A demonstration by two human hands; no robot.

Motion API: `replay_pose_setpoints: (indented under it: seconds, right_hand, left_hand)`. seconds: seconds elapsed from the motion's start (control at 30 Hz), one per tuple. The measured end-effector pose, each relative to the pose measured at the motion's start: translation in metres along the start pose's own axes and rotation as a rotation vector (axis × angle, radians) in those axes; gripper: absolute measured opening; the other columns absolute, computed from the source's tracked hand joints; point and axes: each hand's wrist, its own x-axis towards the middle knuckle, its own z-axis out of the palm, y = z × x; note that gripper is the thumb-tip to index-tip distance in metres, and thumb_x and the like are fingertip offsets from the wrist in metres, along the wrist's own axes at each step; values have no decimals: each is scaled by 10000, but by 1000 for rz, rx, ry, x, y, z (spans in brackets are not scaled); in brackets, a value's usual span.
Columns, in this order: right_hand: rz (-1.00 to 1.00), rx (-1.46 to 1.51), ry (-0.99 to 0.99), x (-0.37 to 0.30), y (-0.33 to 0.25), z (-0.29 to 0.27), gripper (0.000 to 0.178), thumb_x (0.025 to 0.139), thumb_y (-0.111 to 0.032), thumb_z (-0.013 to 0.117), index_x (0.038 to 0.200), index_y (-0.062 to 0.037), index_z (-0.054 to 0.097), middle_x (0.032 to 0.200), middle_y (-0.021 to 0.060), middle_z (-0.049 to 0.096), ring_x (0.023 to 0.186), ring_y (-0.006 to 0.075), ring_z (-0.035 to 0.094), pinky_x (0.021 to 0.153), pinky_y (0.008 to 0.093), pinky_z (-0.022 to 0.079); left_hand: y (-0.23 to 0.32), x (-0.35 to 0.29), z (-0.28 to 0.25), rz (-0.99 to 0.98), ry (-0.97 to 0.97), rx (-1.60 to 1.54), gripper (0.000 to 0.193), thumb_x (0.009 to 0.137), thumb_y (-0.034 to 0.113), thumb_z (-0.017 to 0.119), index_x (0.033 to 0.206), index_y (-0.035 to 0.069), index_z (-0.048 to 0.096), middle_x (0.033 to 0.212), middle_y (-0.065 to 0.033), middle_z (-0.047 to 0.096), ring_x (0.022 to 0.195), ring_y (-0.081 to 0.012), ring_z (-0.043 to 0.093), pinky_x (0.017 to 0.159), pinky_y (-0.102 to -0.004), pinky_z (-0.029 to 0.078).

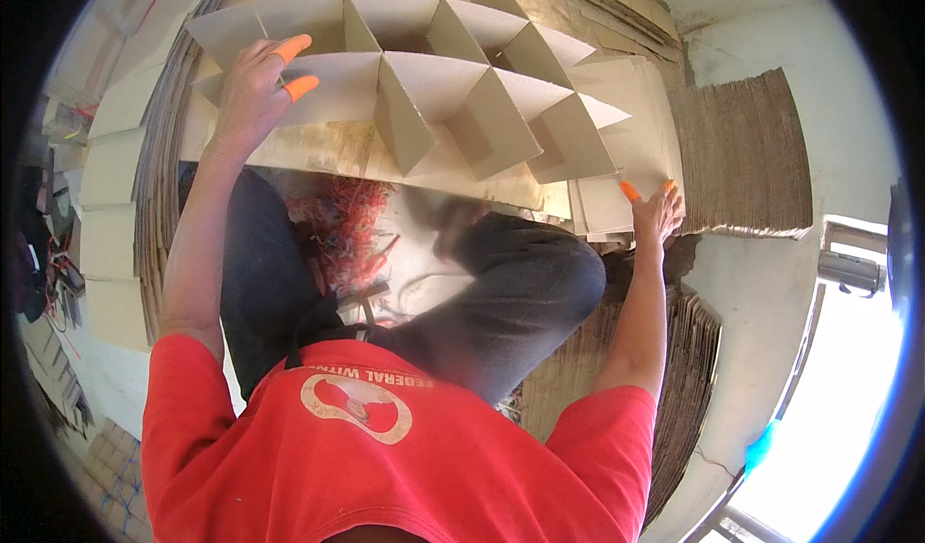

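1. The cardboard divider [438, 80] stands on the wooden desk [318, 143], in front of the person, left of a stack of flat cardboard sheets [626, 143].
2. Its long axis runs left to right, with the right end lying somewhat nearer the person. The cells open upward, and the cross pieces slant from far left to near right.
3. The left hand [252, 85] is at the divider's left end; its grip is apart, thumb and finger in orange finger cots [300, 88] well separated. Whether they touch the card is unclear.
4. The right hand [657, 213] is at the stack's near right corner, covered tips apart; I cannot tell whether it pinches a sheet or merely rests there.
5. To handle this well, I would steady the divider lightly, without bending its slots, and separate just one sheet by its corner, keeping it flat and clear of the cross pieces.
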Motion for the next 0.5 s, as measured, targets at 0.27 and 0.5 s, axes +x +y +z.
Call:
replay_pose_setpoints:
  seconds: [0.27,0.5]
  right_hand:
    - [99,114,-42,30,28,-9,747,558,-434,892,1118,-53,576,1140,134,612,1143,333,527,941,504,423]
    - [-47,477,297,63,28,-114,341,808,-353,763,928,-113,551,677,75,604,556,239,535,539,395,478]
  left_hand:
    - [-10,1,-8,6,-28,108,458,739,205,779,1166,109,646,1011,-88,644,988,-288,578,857,-371,469]
    - [-38,-13,-28,17,14,194,427,753,228,759,1152,116,658,1031,-73,649,996,-280,574,870,-392,464]
